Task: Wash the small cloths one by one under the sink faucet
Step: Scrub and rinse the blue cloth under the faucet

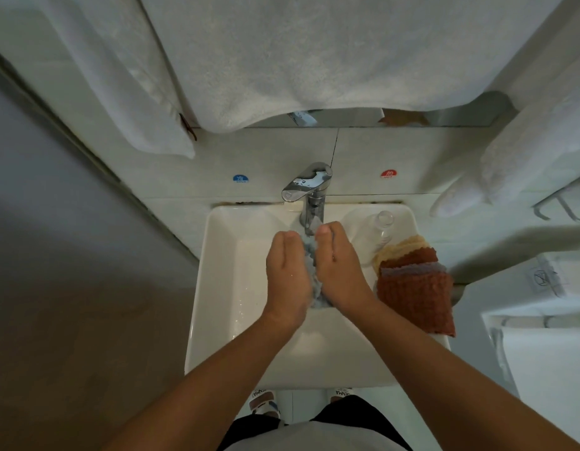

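Your left hand [287,271] and right hand [339,265] press the blue cloth [311,255] flat between straight palms under the faucet [309,190]; it looks soft, soaked and limp, so hold its bunched middle.

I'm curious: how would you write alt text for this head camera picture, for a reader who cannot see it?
Two hands, left hand and right hand, press a blue-grey cloth between their palms under the faucet of a white sink. Folded cloths in tan, rust and grey lie on the sink's right rim.
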Motion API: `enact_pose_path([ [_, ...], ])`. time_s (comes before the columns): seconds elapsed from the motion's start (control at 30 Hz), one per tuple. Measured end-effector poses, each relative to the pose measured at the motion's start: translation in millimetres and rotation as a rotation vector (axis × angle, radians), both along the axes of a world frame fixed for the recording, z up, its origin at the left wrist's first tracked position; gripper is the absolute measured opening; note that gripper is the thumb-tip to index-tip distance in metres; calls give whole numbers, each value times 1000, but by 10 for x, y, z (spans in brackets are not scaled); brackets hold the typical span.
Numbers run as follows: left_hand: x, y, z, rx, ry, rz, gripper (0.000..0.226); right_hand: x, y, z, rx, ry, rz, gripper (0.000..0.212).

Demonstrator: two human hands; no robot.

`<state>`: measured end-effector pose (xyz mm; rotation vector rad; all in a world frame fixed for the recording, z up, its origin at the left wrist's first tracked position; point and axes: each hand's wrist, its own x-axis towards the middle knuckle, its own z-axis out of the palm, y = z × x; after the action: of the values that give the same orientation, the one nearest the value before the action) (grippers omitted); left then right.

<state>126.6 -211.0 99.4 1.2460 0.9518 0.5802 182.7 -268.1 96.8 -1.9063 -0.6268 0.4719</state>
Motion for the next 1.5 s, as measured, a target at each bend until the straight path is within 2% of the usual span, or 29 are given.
enact_pose_path([
  [0.13,48,131,9,26,19,77,28,-95,-42,2,-38,-67,167,20],
  [0.27,59,-4,-56,-20,58,-7,29,17,2,-71,-24,4,-20,23],
  [0.4,101,137,-54,-65,85,67,25,-118,-66,-51,-48,41,127,19],
  [0.47,37,-14,-59,-37,70,18,27,-14,-42,-43,-24,36,48,22],
  [0.53,-22,-164,-42,16,74,-73,30,84,5,-37,-2,138,-91,24],
  [0.63,33,19,-12,49,78,-16,31,-51,-50,-52,79,245,-52,23],
  [0.73,59,114,-25,6,50,74,30,-130,-132,-67,73,179,87,19],
  [0.87,31,-102,-96,-34,97,-3,32,-3,-21,-82,12,118,-85,19],
  [1.0,76,183,-49,-60,51,95,27,-191,-125,-10,75,102,159,11],
  [1.03,50,145,-49,-52,40,94,27,-162,-123,8,72,72,160,11],
  [1.1,-11,-56,-87,-12,21,14,29,-9,-54,-5,71,44,29,14],
  [1.17,-56,-138,-80,6,24,-54,29,34,-14,-8,61,95,-58,17],
  [1.3,-5,77,-65,23,22,17,27,-117,-135,-31,75,105,107,10],
  [1.43,-41,-157,-60,72,-2,-53,18,11,-89,-16,48,140,-61,17],
  [1.5,-29,-66,-45,104,-25,-1,16,-76,-111,23,87,161,-28,18],
])
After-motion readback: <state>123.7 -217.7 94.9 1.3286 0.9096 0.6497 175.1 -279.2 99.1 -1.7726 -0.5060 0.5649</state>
